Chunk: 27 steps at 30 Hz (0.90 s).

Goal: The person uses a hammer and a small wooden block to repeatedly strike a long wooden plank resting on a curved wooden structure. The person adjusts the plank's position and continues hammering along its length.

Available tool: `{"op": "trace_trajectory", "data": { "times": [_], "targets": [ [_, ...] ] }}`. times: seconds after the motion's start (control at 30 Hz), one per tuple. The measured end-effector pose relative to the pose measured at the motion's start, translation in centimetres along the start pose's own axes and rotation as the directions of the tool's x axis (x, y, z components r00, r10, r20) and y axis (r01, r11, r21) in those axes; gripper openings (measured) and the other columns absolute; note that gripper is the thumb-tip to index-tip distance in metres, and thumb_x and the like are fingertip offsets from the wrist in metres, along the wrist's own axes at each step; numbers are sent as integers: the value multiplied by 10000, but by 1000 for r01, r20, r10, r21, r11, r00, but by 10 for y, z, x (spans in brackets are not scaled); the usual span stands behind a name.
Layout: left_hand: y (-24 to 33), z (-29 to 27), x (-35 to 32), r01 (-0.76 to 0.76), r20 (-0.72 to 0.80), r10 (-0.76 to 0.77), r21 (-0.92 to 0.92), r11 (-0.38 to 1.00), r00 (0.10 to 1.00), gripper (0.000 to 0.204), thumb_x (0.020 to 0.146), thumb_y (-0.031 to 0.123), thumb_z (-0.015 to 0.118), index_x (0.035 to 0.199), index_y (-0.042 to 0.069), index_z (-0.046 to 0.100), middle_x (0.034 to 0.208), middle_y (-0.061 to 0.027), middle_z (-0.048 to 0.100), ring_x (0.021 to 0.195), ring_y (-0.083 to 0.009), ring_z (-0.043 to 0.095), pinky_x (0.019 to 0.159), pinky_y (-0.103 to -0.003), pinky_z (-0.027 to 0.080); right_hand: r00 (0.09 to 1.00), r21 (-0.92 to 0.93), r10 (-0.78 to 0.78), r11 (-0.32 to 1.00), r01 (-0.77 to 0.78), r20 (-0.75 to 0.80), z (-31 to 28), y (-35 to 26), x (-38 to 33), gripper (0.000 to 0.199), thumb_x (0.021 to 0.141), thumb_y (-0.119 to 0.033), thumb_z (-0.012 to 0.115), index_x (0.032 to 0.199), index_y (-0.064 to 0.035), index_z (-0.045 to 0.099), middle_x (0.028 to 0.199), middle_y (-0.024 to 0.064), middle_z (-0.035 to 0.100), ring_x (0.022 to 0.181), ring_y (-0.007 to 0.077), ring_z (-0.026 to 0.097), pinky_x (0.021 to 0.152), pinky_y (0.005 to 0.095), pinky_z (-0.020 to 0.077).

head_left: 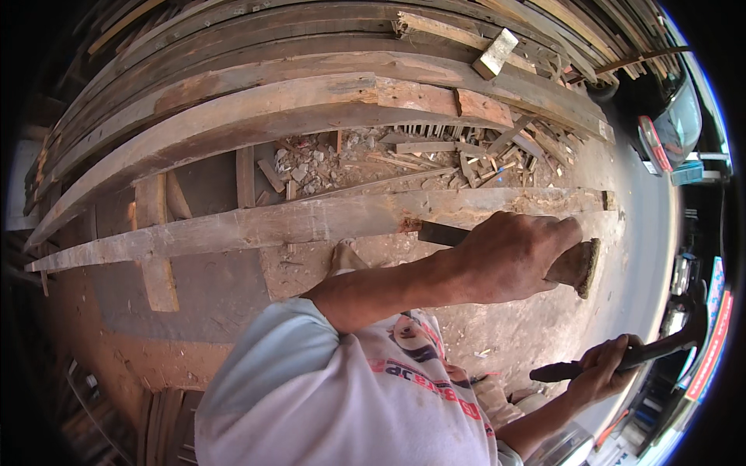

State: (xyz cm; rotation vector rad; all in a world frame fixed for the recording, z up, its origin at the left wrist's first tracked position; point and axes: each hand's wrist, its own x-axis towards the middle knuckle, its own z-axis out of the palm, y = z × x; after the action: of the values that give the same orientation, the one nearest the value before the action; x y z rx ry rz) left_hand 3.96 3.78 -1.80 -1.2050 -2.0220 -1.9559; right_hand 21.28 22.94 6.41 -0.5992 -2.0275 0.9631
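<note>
Head view: two grips, well apart.
Left hand (516,259) clamps chisel (444,234) at beam (342,218), seemingly for steadiness; right hand (603,370) clamps hammer (649,352).

dusty brown ground (505,334), broken wood scraps (426,146) and pale rubble (299,163) strewn on it, short plank (160,287) beneath a long beam (326,220)

Roadside woodyard, stacked beams (326,64)
</note>
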Motion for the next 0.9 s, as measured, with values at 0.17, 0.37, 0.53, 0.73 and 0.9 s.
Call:
{"op": "trace_trajectory", "data": {
  "times": [0.17,0.37,0.53,0.73,0.9],
  "targets": [
    [-7,10,1,61,76,-67,74,995,995,547,744,189,889,1118,36,520,915,-162,673,865,-372,728,719,-470,595,855,-518,-86,762,387,512,16,3,-30,135,1007,-130,651,1031,-15,584,626,26,506,517,138,509,525,287,393],
    [-8,9,-2,3,47,-6,60,998,999,556,751,198,887,1127,30,513,913,-173,680,844,-377,728,720,-472,596,991,-44,110,993,-106,75,-2,9,-6,107,1026,-102,624,1063,-14,575,670,9,510,462,56,429,426,227,325],
    [-6,8,0,50,78,-55,58,997,995,551,758,202,882,1140,37,521,910,-181,681,840,-384,724,711,-469,594,953,-217,9,974,60,303,12,19,-23,84,1027,-96,611,1009,-26,569,604,-9,465,515,56,422,482,241,340],
    [-10,8,-1,9,45,-12,76,997,999,535,759,207,880,1133,41,535,889,-185,679,826,-391,722,696,-471,590,950,-264,180,958,-111,255,17,21,-20,92,1002,-67,643,1042,-14,580,651,-12,505,533,59,458,507,234,388],
    [-11,14,-1,102,140,-121,134,986,983,538,751,203,884,1125,38,534,871,-183,677,813,-393,723,683,-483,587,855,-411,20,883,229,518,16,33,-31,93,1011,-47,620,1095,-25,589,632,-17,495,538,45,440,510,239,391]
  ]
}}
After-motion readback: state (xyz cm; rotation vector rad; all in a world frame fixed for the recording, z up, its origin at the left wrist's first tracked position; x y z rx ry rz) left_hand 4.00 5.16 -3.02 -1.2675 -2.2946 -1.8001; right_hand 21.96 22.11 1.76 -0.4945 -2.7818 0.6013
